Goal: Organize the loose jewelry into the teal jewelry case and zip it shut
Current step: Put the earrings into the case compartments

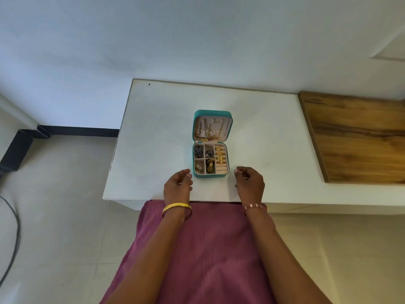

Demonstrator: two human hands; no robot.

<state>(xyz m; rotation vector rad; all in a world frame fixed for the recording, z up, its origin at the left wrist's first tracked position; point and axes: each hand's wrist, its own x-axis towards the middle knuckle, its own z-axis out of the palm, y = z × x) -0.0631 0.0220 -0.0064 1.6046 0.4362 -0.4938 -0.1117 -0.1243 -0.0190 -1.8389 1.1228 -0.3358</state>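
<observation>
The teal jewelry case (211, 176) lies open on the white table (153, 139), its lid (212, 113) folded back away from me. Gold necklaces (209, 130) hang inside the lid. The tray holds dark and silver pieces in several small compartments (203, 160), and gold rings (219, 153) sit in the ring rolls on the right. My left hand (177, 185) hovers just left of the case's near corner, fingers curled and apart, holding nothing. On the other side my right hand (249, 182) hangs the same way, near the case but not touching it.
A wooden board (355, 137) covers the table's right part. The table's near edge (135, 199) runs just under my wrists. A wall stands behind the table. A dark cable (13, 238) lies on the tiled floor at the left.
</observation>
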